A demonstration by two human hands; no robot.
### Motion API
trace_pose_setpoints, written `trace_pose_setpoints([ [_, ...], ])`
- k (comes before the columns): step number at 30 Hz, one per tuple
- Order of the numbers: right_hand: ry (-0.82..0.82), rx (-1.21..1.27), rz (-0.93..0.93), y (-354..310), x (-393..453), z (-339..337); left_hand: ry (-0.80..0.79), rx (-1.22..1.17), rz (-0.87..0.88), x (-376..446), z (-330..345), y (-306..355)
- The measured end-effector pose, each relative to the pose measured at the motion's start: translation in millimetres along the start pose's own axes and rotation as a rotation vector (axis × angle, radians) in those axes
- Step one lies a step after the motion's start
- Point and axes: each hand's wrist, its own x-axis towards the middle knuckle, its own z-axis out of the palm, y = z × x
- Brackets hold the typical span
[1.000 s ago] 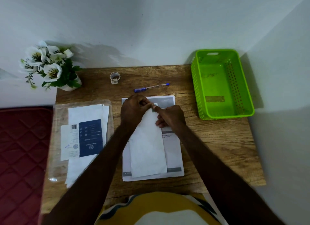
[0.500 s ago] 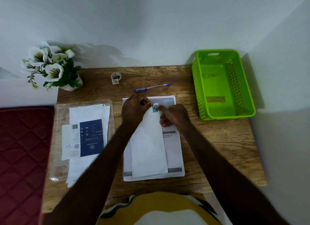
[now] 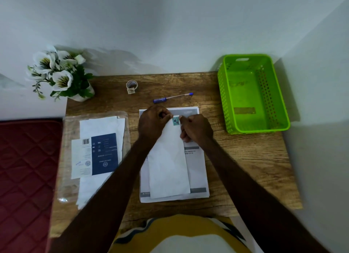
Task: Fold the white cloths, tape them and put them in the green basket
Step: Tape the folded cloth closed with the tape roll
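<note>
The folded white cloth (image 3: pixel 168 164) lay on a sheet of paper (image 3: pixel 196 169) in the middle of the table (image 3: pixel 236 164), and the left hand (image 3: pixel 152 123) and right hand (image 3: pixel 196 129), both curled, pinched a small sticker (image 3: pixel 176 121) at its far end, with the green basket (image 3: pixel 253 94) off to the right.

Wooden table (image 3: pixel 245 158) in a white-walled corner (image 3: pixel 170 26), dark red quilted mattress (image 3: pixel 24 167) alongside
</note>
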Motion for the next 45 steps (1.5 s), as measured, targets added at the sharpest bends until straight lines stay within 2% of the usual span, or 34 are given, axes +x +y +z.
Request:
trace_pose_setpoints([
  [11,-0.230,0.068,-0.063,9.2,2.5,-17.9,0.002,-0.005,-0.013,-0.8,-0.2,0.3],
  [16,-0.126,0.015,-0.063,2.7,-2.0,-11.5,0.013,-0.009,0.005,-1.3,0.9,-1.4],
  [23,-0.219,0.083,-0.034,6.9,0.3,-12.7,0.012,0.017,-0.005,-1.6,1.4,-1.5],
  [30,0.020,-0.044,-0.023,-0.5,-6.8,0.8,0.034,0.035,0.010,-7.0,3.1,0.0],
  [32,-0.019,-0.034,-0.014,-1.2,-4.6,-0.2,0.036,0.096,0.042,-11.7,1.1,1.3],
  [35,-0.137,0.034,0.007,0.2,-1.7,-5.9,0.122,0.250,0.081,-23.9,-2.6,-0.6],
  [38,-0.144,0.040,-0.021,3.2,-3.4,-7.9,0.208,0.265,-0.053,-30.4,-10.6,-1.7],
  [41,-0.103,-0.006,-0.040,4.5,-4.4,-6.5,0.173,0.256,-0.188,-31.0,-19.1,-1.1],
  [45,-0.020,-0.026,-0.002,0.2,-3.9,0.4,0.126,0.305,-0.232,-29.0,-23.6,4.9],
])
